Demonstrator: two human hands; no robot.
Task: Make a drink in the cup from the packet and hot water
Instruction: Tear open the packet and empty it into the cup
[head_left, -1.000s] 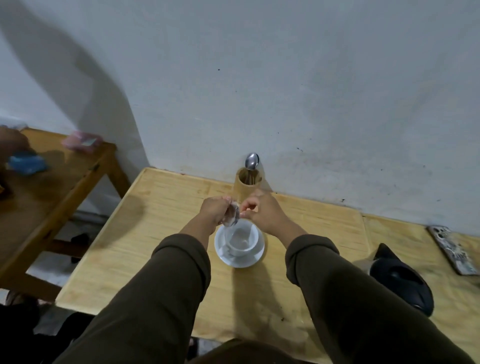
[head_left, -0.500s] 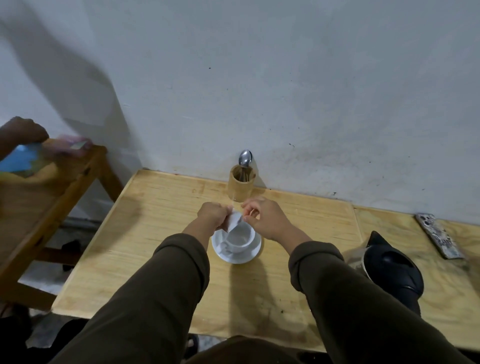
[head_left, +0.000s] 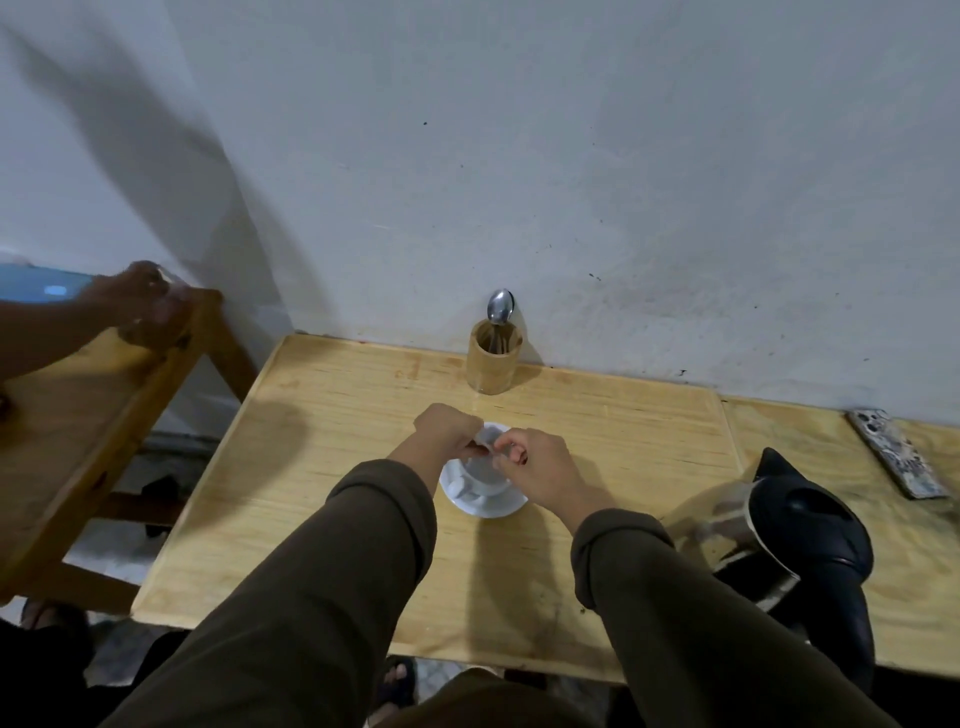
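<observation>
The worktop (head_left: 337, 415) is pale wood with visible grain, matt and a little stained. The cup (head_left: 485, 475) and saucer (head_left: 488, 506) look like glossy white ceramic. The holder (head_left: 492, 364) by the wall is smooth light wood, and the spoon (head_left: 500, 306) in it is shiny metal. The kettle (head_left: 769, 525) has a brushed metal body and a glossy black plastic lid. The sleeves (head_left: 363, 545) are matt olive cloth. The wall (head_left: 571, 182) is matt, scuffed paint.

A pale wood worktop (head_left: 363, 415) stands against a grey-white wall (head_left: 519, 156). A darker wooden table (head_left: 78, 415) stands just beside it, left.
</observation>
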